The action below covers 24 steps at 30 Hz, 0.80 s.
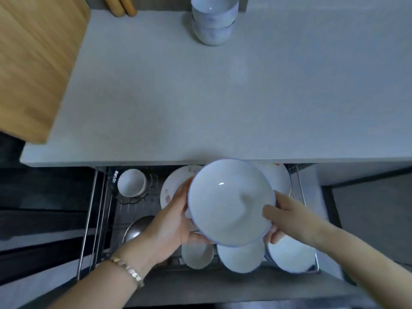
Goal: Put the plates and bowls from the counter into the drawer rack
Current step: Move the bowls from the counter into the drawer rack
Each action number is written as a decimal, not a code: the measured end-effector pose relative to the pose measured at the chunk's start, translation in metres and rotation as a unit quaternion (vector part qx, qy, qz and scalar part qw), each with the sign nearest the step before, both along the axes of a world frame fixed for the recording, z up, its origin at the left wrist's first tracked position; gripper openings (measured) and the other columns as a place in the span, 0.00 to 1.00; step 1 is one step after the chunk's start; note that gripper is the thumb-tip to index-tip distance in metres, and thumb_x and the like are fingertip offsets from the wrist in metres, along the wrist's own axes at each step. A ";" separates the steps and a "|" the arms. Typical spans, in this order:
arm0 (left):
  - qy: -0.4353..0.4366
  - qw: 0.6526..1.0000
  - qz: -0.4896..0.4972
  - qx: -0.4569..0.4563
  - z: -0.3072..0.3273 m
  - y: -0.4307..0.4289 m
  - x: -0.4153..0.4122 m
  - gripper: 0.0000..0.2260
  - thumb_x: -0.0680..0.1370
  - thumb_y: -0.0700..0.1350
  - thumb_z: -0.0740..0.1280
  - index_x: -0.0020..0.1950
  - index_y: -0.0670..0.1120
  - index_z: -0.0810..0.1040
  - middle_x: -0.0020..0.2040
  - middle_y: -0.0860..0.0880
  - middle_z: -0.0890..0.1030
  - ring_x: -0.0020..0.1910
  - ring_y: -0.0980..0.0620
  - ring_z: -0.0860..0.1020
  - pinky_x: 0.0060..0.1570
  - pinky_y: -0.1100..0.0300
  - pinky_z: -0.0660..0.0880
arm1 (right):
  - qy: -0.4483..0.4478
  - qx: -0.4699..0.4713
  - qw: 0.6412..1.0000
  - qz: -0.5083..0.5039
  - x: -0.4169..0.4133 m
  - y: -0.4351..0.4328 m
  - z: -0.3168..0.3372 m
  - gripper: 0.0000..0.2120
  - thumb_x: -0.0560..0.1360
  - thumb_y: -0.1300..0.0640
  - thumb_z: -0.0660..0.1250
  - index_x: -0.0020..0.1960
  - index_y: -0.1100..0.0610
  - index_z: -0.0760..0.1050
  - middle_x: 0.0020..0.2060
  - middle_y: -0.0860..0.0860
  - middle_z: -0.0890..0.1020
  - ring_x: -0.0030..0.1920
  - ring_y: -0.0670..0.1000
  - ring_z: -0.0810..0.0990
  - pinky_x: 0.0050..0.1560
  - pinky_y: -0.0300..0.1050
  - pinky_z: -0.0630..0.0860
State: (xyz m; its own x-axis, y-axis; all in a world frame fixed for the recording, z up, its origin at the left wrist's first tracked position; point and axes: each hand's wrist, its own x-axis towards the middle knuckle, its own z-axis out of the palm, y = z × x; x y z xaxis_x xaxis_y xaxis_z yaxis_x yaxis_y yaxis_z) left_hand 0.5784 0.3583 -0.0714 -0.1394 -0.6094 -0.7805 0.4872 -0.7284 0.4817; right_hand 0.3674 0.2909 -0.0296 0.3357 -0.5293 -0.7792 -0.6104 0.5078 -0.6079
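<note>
Bowl (230,201), wide and white with a thin blue rim, is held tilted between both hands over the open drawer rack (95,219), clear of the dishes beneath it. Left hand (171,224) grips the bowl's left edge, fingers curled behind the rim and thumb along the lower edge; a bracelet (128,269) sits on that wrist. Right hand (287,217) grips the right edge, thumb laid on the inner face and fingers tucked under the rim.

Directly below the hands, three white dishes (240,257) stand along the near side of the rack. Behind the left hand a floral plate (172,186) stands on edge, partly hidden by the bowl. Left of that hand a small white cup-shaped bowl (131,182) lies on its side, and nearer, a metal bowl (136,228) lies partly covered by the wrist.

Beyond both hands the grey tabletop (200,97) overhangs the far end of the rack. Well beyond the hands, at its far edge, stacked bowls (213,21) stand upright. Far to the left of the left hand a wooden board (33,63) overlaps the tabletop corner.
</note>
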 end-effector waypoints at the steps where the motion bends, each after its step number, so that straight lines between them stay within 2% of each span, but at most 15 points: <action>1: 0.014 0.999 0.002 0.029 -0.009 0.011 -0.018 0.23 0.66 0.64 0.63 0.61 0.63 0.75 0.64 0.51 0.78 0.54 0.43 0.81 0.43 0.40 0.79 | 0.012 0.014 1.000 0.000 -0.016 0.011 -0.011 0.11 0.76 0.67 0.53 0.46 0.54 0.70 0.23 0.49 0.81 0.22 0.48 0.79 0.26 0.39 0.79; 3: 0.045 0.994 -0.003 0.095 -0.031 0.026 -0.051 0.25 0.69 0.64 0.62 0.64 0.59 0.74 0.64 0.48 0.78 0.58 0.41 0.79 0.46 0.37 0.79 | 0.042 0.043 0.998 -0.013 -0.044 0.031 -0.040 0.11 0.76 0.67 0.53 0.53 0.56 0.70 0.25 0.52 0.81 0.21 0.47 0.79 0.25 0.40 0.79; 6: 0.024 0.985 -0.011 0.169 -0.060 0.035 -0.087 0.24 0.73 0.65 0.57 0.63 0.54 0.75 0.60 0.45 0.80 0.55 0.41 0.79 0.46 0.37 0.78 | 0.079 0.056 0.995 -0.025 -0.071 0.050 -0.086 0.16 0.77 0.65 0.54 0.63 0.56 0.66 0.34 0.52 0.80 0.21 0.46 0.80 0.26 0.40 0.80; 7: -0.004 0.984 -0.020 0.176 -0.067 0.036 -0.096 0.22 0.73 0.64 0.58 0.62 0.54 0.74 0.59 0.45 0.80 0.55 0.42 0.79 0.46 0.37 0.79 | 0.086 0.056 0.995 -0.019 -0.076 0.054 -0.100 0.18 0.77 0.64 0.54 0.66 0.54 0.64 0.39 0.51 0.79 0.24 0.47 0.80 0.28 0.40 0.81; 9: -0.082 0.981 -0.044 0.171 -0.086 0.040 -0.108 0.16 0.78 0.54 0.61 0.65 0.54 0.69 0.62 0.46 0.75 0.58 0.42 0.77 0.49 0.37 0.78 | 0.098 0.057 0.994 0.002 -0.082 0.059 -0.123 0.22 0.77 0.62 0.55 0.70 0.54 0.62 0.48 0.52 0.77 0.29 0.50 0.81 0.33 0.43 0.83; 11: -0.163 0.968 -0.091 0.166 -0.104 0.045 -0.113 0.17 0.81 0.44 0.58 0.70 0.54 0.62 0.66 0.47 0.69 0.64 0.40 0.72 0.51 0.39 0.78 | 0.110 0.058 0.992 0.034 -0.084 0.063 -0.140 0.24 0.77 0.61 0.56 0.72 0.54 0.59 0.56 0.54 0.75 0.37 0.54 0.82 0.40 0.46 0.84; 13: -0.225 0.951 -0.136 0.162 -0.121 0.049 -0.115 0.19 0.82 0.40 0.54 0.72 0.51 0.61 0.67 0.45 0.67 0.66 0.39 0.70 0.51 0.39 0.77 | 0.116 0.062 0.989 0.063 -0.083 0.066 -0.151 0.25 0.77 0.60 0.56 0.73 0.54 0.58 0.62 0.57 0.75 0.49 0.58 0.81 0.49 0.51 0.82; 15: -0.278 0.931 -0.177 0.155 -0.134 0.051 -0.113 0.19 0.81 0.37 0.53 0.71 0.49 0.62 0.61 0.45 0.68 0.63 0.39 0.71 0.50 0.40 0.78 | 0.116 0.070 0.988 0.072 -0.080 0.068 -0.159 0.26 0.76 0.61 0.56 0.73 0.53 0.57 0.63 0.59 0.74 0.55 0.61 0.79 0.55 0.56 0.80; 17: -0.329 0.905 -0.231 0.139 -0.142 0.050 -0.110 0.19 0.80 0.36 0.54 0.70 0.46 0.63 0.56 0.46 0.69 0.58 0.40 0.73 0.48 0.39 0.79 | 0.115 0.074 0.988 0.075 -0.078 0.069 -0.164 0.27 0.77 0.62 0.56 0.74 0.53 0.56 0.62 0.59 0.74 0.55 0.62 0.79 0.56 0.56 0.79; 18: -0.351 0.892 -0.255 0.129 -0.145 0.049 -0.109 0.19 0.80 0.37 0.54 0.70 0.46 0.63 0.56 0.45 0.70 0.58 0.40 0.74 0.47 0.40 0.80 | 0.115 0.074 0.988 0.073 -0.077 0.069 -0.167 0.27 0.77 0.62 0.55 0.74 0.52 0.55 0.60 0.59 0.75 0.52 0.61 0.80 0.54 0.55 0.80; 20: -0.389 0.865 -0.298 0.105 -0.147 0.048 -0.109 0.19 0.80 0.38 0.55 0.72 0.46 0.63 0.59 0.42 0.72 0.57 0.40 0.75 0.46 0.43 0.81 | 0.118 0.070 0.989 0.053 -0.076 0.068 -0.171 0.26 0.77 0.63 0.54 0.74 0.53 0.55 0.53 0.57 0.75 0.41 0.57 0.81 0.42 0.47 0.83; 22: -0.414 0.843 -0.332 0.092 -0.147 0.047 -0.109 0.20 0.81 0.40 0.56 0.73 0.46 0.61 0.63 0.42 0.71 0.55 0.42 0.76 0.45 0.46 0.81 | 0.130 0.056 0.989 0.041 -0.075 0.068 -0.172 0.26 0.77 0.63 0.54 0.74 0.54 0.55 0.47 0.57 0.75 0.32 0.53 0.79 0.31 0.39 0.79; 24: -0.421 0.830 -0.354 0.091 -0.148 0.046 -0.110 0.20 0.81 0.42 0.55 0.73 0.46 0.59 0.63 0.42 0.72 0.54 0.43 0.77 0.49 0.46 0.80 | 0.149 0.034 0.987 0.054 -0.073 0.069 -0.171 0.26 0.78 0.63 0.53 0.75 0.52 0.53 0.48 0.60 0.77 0.35 0.54 0.77 0.33 0.41 0.76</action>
